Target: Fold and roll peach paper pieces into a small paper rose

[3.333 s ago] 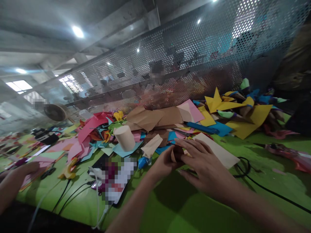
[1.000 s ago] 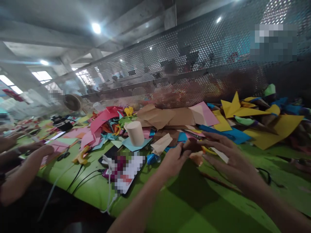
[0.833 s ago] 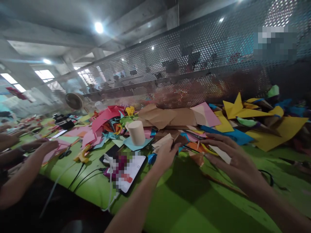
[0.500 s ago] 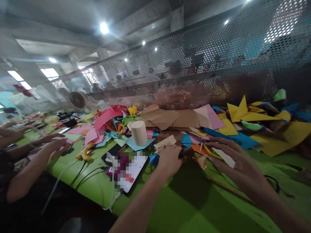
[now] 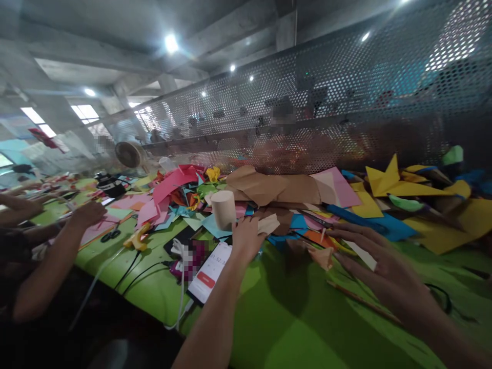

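My left hand [image 5: 248, 238] reaches forward over the table, its fingers bent downward beside a cream folded paper strip [image 5: 269, 224]. Its fingertips are partly hidden, and nothing shows in its grasp. Just beyond it stands a pale cylindrical roll [image 5: 223, 209]. With fingers spread, my right hand [image 5: 371, 253] hovers to the right of a crumpled peach paper piece [image 5: 322, 257], holding nothing visible. Beside the peach piece lies dark brown paper [image 5: 298, 250]. Scissors [image 5: 313, 217] and a yellow curved handle [image 5: 342, 247] lie close to the right fingertips.
A phone [image 5: 209, 274] and white cable [image 5: 181, 287] lie left of my left forearm. Coloured paper and brown sheets [image 5: 272, 188] pile against a perforated metal screen [image 5: 246, 123]. A yellow glue gun [image 5: 137, 238] and another person's arm [image 5: 49, 269] are at left.
My left hand has moved left, away from the dark brown paper, to beside the cream strip and roll. My right hand has hardly moved. The other person's hand has shifted. The view has turned slightly.
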Demonstrator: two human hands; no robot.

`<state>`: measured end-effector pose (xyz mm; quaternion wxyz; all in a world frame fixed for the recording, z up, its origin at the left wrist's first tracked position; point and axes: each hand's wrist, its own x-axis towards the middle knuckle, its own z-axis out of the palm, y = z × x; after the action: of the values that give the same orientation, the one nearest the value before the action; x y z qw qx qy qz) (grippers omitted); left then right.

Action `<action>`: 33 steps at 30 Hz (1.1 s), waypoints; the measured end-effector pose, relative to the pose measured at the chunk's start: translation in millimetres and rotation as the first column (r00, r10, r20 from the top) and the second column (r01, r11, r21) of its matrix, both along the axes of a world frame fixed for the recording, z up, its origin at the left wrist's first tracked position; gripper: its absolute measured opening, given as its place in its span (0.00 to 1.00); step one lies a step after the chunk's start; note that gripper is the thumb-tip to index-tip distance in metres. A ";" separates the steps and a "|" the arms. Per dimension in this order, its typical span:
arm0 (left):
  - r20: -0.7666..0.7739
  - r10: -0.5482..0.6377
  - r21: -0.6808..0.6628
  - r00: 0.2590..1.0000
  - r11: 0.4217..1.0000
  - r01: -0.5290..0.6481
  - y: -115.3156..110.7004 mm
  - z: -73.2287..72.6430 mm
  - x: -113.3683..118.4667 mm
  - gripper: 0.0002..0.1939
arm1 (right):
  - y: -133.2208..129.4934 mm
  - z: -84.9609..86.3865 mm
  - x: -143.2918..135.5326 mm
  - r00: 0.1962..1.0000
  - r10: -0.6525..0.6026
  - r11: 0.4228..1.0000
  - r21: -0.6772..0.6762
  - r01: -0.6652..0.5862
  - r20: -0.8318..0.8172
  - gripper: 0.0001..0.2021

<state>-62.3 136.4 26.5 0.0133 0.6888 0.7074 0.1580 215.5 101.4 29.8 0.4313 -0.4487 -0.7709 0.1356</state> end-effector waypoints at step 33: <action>0.234 -0.315 -0.045 0.920 0.942 0.334 -166.3 -12.5 24.6 0.23 | -49.6 -18.1 -25.4 0.946 0.263 0.963 -0.115 -0.245 0.191 0.10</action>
<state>-37.8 -29.9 14.0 0.1478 0.7731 0.5834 0.2003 190.1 51.8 11.7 0.3082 -0.3760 -0.8556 0.1777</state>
